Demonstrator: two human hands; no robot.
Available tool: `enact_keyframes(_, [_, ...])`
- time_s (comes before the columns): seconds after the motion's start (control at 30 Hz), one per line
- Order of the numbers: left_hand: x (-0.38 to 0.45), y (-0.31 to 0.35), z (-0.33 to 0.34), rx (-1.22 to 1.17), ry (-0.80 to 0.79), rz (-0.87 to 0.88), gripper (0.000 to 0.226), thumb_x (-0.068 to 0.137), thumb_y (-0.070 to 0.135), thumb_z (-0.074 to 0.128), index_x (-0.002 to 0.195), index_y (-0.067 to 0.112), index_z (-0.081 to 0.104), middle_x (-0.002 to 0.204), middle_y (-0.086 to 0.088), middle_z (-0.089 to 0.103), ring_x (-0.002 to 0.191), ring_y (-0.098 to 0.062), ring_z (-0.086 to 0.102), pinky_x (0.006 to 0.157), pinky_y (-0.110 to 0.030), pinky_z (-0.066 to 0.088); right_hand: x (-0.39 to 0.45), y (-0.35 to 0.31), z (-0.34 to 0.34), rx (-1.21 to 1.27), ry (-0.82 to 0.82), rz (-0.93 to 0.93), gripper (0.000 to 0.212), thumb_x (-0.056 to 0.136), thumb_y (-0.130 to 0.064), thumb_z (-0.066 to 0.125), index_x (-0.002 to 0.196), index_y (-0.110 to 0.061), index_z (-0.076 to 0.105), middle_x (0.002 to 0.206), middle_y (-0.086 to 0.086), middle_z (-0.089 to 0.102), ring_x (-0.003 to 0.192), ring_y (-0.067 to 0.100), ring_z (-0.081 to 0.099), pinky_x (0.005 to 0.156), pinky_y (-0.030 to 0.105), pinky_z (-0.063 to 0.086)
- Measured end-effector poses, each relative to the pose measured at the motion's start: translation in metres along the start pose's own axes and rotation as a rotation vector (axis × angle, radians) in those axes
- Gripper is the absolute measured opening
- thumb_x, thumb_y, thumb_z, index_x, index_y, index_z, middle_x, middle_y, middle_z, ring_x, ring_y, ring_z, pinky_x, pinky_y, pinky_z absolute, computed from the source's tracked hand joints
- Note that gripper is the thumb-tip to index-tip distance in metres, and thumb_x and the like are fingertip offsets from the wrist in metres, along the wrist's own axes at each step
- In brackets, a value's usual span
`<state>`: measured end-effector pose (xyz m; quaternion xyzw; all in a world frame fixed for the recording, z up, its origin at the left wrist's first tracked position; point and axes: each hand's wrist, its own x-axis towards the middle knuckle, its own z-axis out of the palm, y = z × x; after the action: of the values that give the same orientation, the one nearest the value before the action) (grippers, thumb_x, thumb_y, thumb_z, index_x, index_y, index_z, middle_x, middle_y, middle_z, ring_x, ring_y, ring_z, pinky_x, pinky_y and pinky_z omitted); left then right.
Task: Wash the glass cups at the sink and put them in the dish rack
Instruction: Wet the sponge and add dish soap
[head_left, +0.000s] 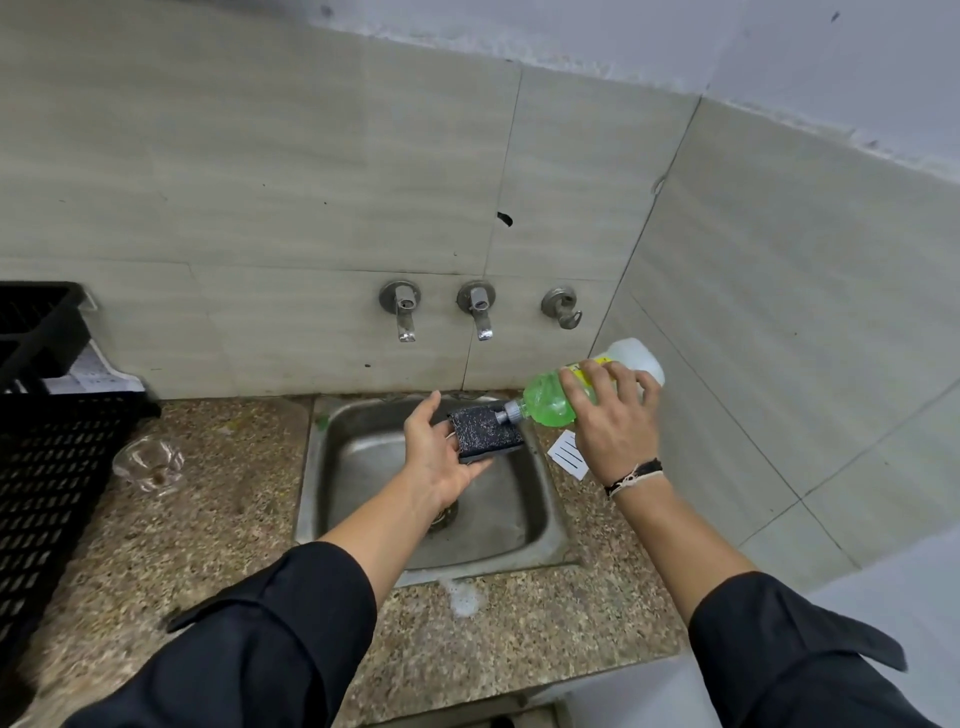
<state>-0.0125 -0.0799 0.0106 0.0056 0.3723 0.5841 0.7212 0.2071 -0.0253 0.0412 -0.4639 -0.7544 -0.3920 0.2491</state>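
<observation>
We find the right hand (615, 421) with its grip closed around a tilted detergent bottle (576, 387), fingers curled over the yellow label, the grey nozzle pointing down and left. Green liquid fills the lower, neck end of the bottle. The nozzle touches the top face of a dark scouring sponge (485, 428). The left hand (441, 452) carries that sponge on its upturned palm, its grip loose, fingers curled under the sponge's edge and the thumb raised. Both hands are over the steel sink (540, 525), set into the speckled stone surface (208, 519). We note a dark cord bracelet (634, 475) on the right wrist and dark sleeves (270, 639) on both forearms.

One glass cup (149, 463) lies on the surface left of the sink, just beside the black dish rack (47, 467) at the left edge; we cannot tell whether the two touch. A white paper tag (569, 456) lies on the surface right of the sink. On the tiled wall above the sink we record two taps (404, 312) and a metal hook (563, 307). A patch of foam (462, 597) sits on the surface in front of the sink
</observation>
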Motion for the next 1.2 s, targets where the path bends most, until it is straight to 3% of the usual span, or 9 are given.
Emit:
enact_keyframes(0.33, [0.038,-0.013,0.02,-0.056,0.062,0.044,0.073,0.091,0.057,0.056,0.137,0.001,0.055,0.134,-0.024,0.064,0.126,-0.044,0.06,0.115,-0.061,0.039,-0.02,0.034,0.058,0.216,-0.272,0.214,0.066,0.058,-0.012,0.072,0.122,-0.027,0.066,0.121,0.001,0.064,0.112,0.031,0.05,0.096,0.046,0.032])
enact_keyframes(0.5, [0.046,-0.016,0.028,-0.049,0.095,0.059,0.071,0.093,0.057,0.054,0.138,0.002,0.055,0.134,-0.024,0.064,0.125,-0.044,0.06,0.11,-0.059,0.044,-0.019,0.031,0.097,0.479,-0.478,0.493,0.054,0.065,-0.026,0.076,0.119,-0.024,0.067,0.112,0.006,0.065,0.102,0.035,0.055,0.085,0.042,0.043])
enact_keyframes(0.57, [0.047,-0.016,0.03,-0.051,0.115,0.073,0.07,0.094,0.057,0.053,0.137,0.001,0.056,0.132,-0.025,0.065,0.123,-0.044,0.061,0.103,-0.057,0.05,-0.018,0.032,0.12,0.721,-0.555,0.711,0.042,0.07,-0.033,0.075,0.109,-0.022,0.067,0.103,0.009,0.068,0.095,0.034,0.061,0.081,0.041,0.049])
enact_keyframes(0.63, [0.047,-0.015,0.031,-0.054,0.13,0.087,0.07,0.095,0.056,0.052,0.136,0.0,0.056,0.131,-0.025,0.066,0.122,-0.044,0.062,0.095,-0.056,0.053,-0.014,0.03,0.138,1.013,-0.576,1.14,0.03,0.072,-0.03,0.079,0.097,-0.022,0.063,0.1,0.008,0.071,0.089,0.03,0.065,0.078,0.039,0.053])
enact_keyframes(0.67, [0.047,-0.015,0.031,-0.052,0.135,0.093,0.07,0.096,0.056,0.051,0.136,-0.001,0.056,0.13,-0.026,0.066,0.121,-0.044,0.063,0.094,-0.055,0.054,-0.013,0.029,0.148,1.08,-0.572,1.327,0.03,0.072,-0.026,0.081,0.096,-0.022,0.062,0.101,0.009,0.072,0.087,0.028,0.066,0.079,0.038,0.054])
enact_keyframes(0.73, [0.047,-0.014,0.029,-0.046,0.146,0.106,0.069,0.096,0.056,0.051,0.135,-0.002,0.056,0.129,-0.026,0.067,0.121,-0.044,0.063,0.094,-0.055,0.054,-0.012,0.027,0.171,1.091,-0.586,1.476,0.036,0.069,-0.025,0.084,0.097,-0.02,0.062,0.102,0.007,0.072,0.088,0.027,0.068,0.082,0.039,0.056])
enact_keyframes(0.87, [0.048,-0.014,0.021,-0.04,0.18,0.123,0.071,0.096,0.056,0.051,0.135,-0.003,0.056,0.129,-0.028,0.067,0.122,-0.045,0.062,0.099,-0.056,0.052,-0.001,0.027,0.213,0.992,-0.688,1.438,0.049,0.064,-0.034,0.085,0.103,-0.017,0.06,0.102,0.007,0.071,0.092,0.031,0.069,0.084,0.043,0.056])
enact_keyframes(1.03, [0.048,-0.019,0.006,-0.052,0.221,0.134,0.071,0.096,0.055,0.051,0.136,-0.004,0.057,0.129,-0.029,0.066,0.123,-0.047,0.062,0.112,-0.059,0.043,0.009,0.027,0.247,0.916,-0.684,1.33,0.047,0.069,-0.033,0.081,0.107,-0.014,0.06,0.103,0.011,0.07,0.092,0.035,0.067,0.076,0.038,0.053])
enact_keyframes(1.2, [0.041,-0.024,0.0,-0.054,0.24,0.15,0.069,0.098,0.055,0.05,0.136,-0.003,0.056,0.127,-0.028,0.068,0.122,-0.046,0.063,0.112,-0.058,0.043,0.004,0.024,0.262,0.873,-0.691,1.271,0.056,0.069,-0.04,0.078,0.115,-0.014,0.059,0.109,0.015,0.069,0.098,0.039,0.067,0.08,0.041,0.053])
